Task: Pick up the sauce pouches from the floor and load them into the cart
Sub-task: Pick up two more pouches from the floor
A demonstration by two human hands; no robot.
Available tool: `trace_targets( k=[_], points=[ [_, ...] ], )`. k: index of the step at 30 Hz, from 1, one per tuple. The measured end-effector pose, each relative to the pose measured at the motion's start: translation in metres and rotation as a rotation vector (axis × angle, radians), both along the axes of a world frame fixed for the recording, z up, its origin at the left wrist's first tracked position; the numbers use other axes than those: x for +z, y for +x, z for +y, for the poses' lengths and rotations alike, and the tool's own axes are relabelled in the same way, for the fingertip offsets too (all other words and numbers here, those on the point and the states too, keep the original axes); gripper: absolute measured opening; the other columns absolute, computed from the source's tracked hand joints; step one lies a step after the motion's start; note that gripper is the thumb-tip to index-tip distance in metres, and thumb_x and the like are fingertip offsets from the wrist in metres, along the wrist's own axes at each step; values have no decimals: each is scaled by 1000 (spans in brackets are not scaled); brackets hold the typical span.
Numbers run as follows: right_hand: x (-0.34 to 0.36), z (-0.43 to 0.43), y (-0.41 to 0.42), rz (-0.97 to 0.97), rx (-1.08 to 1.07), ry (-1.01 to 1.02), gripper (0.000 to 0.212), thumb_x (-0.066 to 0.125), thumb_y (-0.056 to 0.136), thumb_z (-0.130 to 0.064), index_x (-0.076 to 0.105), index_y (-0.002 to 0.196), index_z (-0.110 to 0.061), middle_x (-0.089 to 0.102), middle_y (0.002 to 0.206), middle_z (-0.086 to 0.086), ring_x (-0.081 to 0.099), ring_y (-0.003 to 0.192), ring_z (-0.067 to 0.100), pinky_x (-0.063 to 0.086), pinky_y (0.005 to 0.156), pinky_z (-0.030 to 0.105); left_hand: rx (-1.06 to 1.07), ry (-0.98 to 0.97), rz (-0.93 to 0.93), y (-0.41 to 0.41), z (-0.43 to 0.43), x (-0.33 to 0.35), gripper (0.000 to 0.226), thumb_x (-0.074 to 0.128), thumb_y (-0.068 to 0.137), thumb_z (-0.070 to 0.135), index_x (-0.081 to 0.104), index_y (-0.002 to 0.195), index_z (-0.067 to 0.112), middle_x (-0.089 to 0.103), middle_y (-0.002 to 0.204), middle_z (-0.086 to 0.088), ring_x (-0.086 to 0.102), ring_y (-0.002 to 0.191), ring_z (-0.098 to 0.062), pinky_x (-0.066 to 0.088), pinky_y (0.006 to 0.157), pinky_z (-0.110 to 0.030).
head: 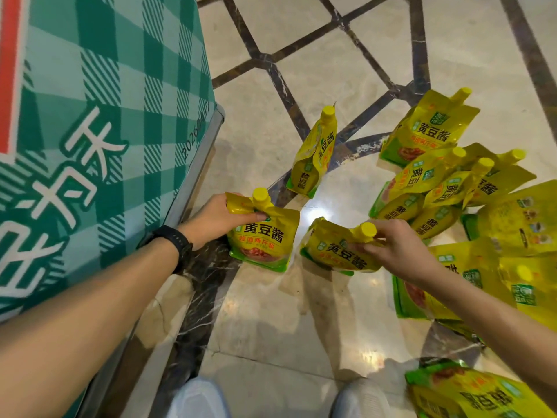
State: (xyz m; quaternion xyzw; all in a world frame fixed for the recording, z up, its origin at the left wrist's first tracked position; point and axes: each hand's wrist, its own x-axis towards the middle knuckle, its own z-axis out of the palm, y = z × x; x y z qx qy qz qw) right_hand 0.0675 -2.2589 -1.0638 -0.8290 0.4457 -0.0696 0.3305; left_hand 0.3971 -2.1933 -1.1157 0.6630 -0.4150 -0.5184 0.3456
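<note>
Looking straight down here. Reaching in from 8 o'clock with the left hand, arm nearly straight, black watch on the wrist, fingers clamped on the top of a yellow sauce pouch right under its cap, just left of centre. Coming in from 4 o'clock with the right hand, fingers pinched round the neck of a second pouch below the cap, tilted over toward 2 o'clock. Can't tell if either one is fully off the floor tbh.

Room-wise: pretty tight at 9 o'clock, with the cart and its green checked panel filling that whole side, metal corner edge just beside the left wrist. Open marble between the two held pouches and down to 6 o'clock, both shoes poking in there. Lone pouch standing upright at 12 o'clock, apart from the rest. Big loose pile of pouches from 2 to 4 o'clock, some upright, some flat, plus stray pouches at 5 o'clock.

Reads 黄豆酱 in green on the fronts facing up, 超值两斤装 in red underneath on the left one. Big white characters on the cart, cropped, plus small print starting 2026.
</note>
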Motion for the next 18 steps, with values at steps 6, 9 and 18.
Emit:
trace_targets(
  k=[6, 9, 18],
  points=[
    [20, -30, 7, -90, -135, 350, 14, 76, 81, -20, 76, 85, -7, 77, 84, 7, 74, 77, 21, 60, 70, 39, -2, -11, 19, -6, 7, -4, 20, 75, 87, 19, 70, 106, 20, 75, 110, -6, 70, 102, -15, 55, 92, -28],
    [15, -31, 12, -85, -154, 525, 12, 79, 76, -22, 75, 77, -11, 77, 82, 5, 74, 76, 18, 57, 63, 27, -46, -6, 15, -2, 9, -11, 40, 80, 79, 4, 62, 116, 4, 73, 107, -10, 70, 93, -9, 57, 82, -20],
    [-45, -19, 4, -765, -794, 737, 41, 73, 75, 0, 64, 113, -11, 75, 104, 5, 71, 99, 20, 57, 66, 24, -191, 68, 45, 9, 13, -25, 70, 79, 70, -15, 51, 132, -1, 69, 114, -16, 69, 95, -9, 56, 76, -19]
  ],
)
